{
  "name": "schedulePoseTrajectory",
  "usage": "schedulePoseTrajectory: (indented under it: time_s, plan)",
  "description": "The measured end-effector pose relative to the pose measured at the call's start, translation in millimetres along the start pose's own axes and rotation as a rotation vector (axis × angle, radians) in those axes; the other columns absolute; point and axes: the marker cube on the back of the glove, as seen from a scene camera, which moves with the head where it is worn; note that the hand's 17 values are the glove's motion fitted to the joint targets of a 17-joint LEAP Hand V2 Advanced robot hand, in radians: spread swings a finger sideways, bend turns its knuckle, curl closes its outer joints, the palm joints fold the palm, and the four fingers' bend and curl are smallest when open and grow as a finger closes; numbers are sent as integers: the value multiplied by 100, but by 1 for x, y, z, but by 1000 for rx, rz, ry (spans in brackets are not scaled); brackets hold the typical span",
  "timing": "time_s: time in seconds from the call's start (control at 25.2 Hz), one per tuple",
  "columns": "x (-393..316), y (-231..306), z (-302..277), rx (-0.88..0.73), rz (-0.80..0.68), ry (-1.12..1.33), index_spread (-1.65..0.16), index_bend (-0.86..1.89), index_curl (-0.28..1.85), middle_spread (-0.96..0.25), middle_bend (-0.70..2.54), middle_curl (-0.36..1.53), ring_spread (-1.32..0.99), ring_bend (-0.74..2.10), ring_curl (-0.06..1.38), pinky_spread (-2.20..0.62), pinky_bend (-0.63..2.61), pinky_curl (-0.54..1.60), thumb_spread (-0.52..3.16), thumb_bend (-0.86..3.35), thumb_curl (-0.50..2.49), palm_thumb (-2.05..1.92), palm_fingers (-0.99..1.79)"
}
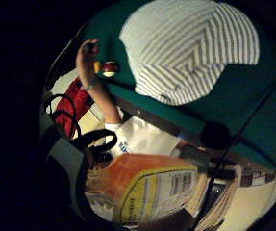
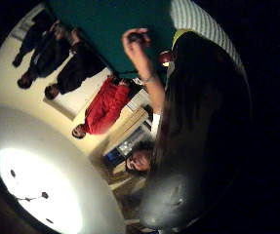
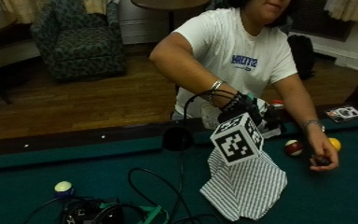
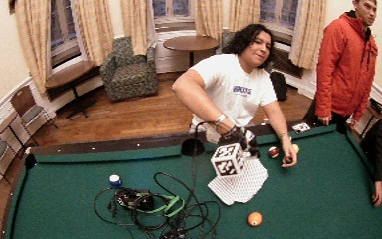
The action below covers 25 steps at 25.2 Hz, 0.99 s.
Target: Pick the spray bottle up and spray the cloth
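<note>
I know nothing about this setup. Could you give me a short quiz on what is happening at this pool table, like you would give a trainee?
1. True or false: the striped cloth lies on the green table.
2. What does the gloved right hand hold above the cloth? A) a cup B) the spray bottle C) a book
3. Fill in: ___ pool balls lie close to the bare left hand.

Key:
1. True.
2. B. It is the bottle with orange liquid and a yellow label.
3. Two: the red-and-white ball and the yellow ball.
</note>
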Motion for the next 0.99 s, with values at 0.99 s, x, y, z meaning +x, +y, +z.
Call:
schedulePoseTrajectory:
  time_s: [0.99]
  plan:
    - [-73,17,29,323,-921,-129,-23,42,64,-19,73,59,-22,79,52,-31,55,45,41,-3,86,96,138]
